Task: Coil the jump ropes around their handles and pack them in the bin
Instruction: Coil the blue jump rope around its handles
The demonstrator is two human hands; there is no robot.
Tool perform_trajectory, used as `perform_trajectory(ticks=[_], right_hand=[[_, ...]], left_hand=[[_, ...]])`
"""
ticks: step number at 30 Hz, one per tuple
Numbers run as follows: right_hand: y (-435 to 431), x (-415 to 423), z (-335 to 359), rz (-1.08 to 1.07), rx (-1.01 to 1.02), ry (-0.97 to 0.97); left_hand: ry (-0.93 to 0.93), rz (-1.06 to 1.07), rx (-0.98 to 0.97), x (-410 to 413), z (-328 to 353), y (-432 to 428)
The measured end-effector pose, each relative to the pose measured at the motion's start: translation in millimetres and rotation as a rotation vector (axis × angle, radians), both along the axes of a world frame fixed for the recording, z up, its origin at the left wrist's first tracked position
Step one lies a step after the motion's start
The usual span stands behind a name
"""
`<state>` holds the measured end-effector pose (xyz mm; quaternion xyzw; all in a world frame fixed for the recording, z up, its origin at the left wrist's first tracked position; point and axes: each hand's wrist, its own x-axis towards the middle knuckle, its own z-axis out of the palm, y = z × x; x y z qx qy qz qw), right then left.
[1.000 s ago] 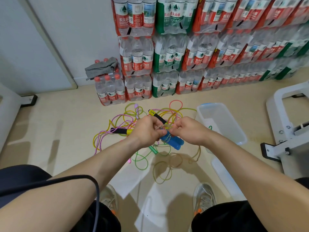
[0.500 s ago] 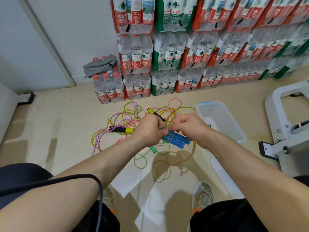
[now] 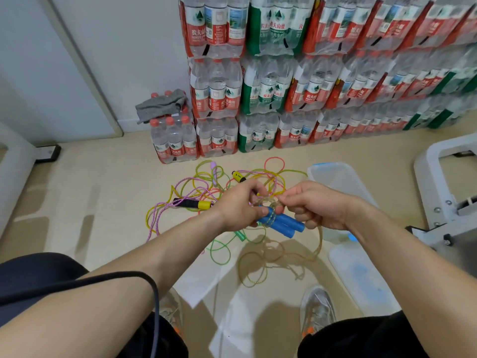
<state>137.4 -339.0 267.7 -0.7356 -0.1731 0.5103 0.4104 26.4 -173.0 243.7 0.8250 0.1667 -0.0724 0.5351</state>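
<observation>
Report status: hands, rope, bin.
Left hand grips blue handles. Right hand pinches rope looped round them. Bin open; other ropes tangled on floor.

One view covered the scene. The camera was worn on the person's head and looked forward and down. Its wide-angle lens bowed straight lines toward the frame edges. Both forearms entered from the bottom corners. The left hand (image 3: pixel 237 205) and right hand (image 3: pixel 320 208) met at frame centre, near the lens, the left gripping the blue handles (image 3: pixel 281 224) and the right pinching the rope (image 3: pixel 319 244). The shoes (image 3: pixel 318 310) lay almost directly beneath the camera. The bin (image 3: pixel 335 177) sat right of centre on the floor (image 3: pixel 103 202). The stacked bottle packs (image 3: pixel 268 94) filled the far top of the frame.
</observation>
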Motion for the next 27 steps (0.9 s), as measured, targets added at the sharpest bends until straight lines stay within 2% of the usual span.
perform_trajectory(ticks=[3, 8, 12, 19, 27], right_hand=[[-0.7, 2.3, 1.1, 0.002, -0.012, 0.007], [-2.9, -0.5, -4.3, 0.01, -0.029, 0.042], [-3.0, -1.5, -3.7, -0.02, -0.016, 0.093], [-1.8, -3.5, -4.4, 0.008, -0.015, 0.112], [-6.2, 1.7, 3.7, 0.032, 0.0, 0.082]], left_hand=[[-0.092, -0.063, 0.067, -3.9, 3.2, -3.6], [-0.062, -0.021, 0.106, -6.1, -3.8, -15.5], [-0.083, -0.108, 0.279, -6.2, -7.5, -14.8], [-0.1, -0.149, 0.398, -9.2, -15.9, -18.1], [-0.015, -0.193, 0.123, -5.5, -5.4, -11.1]])
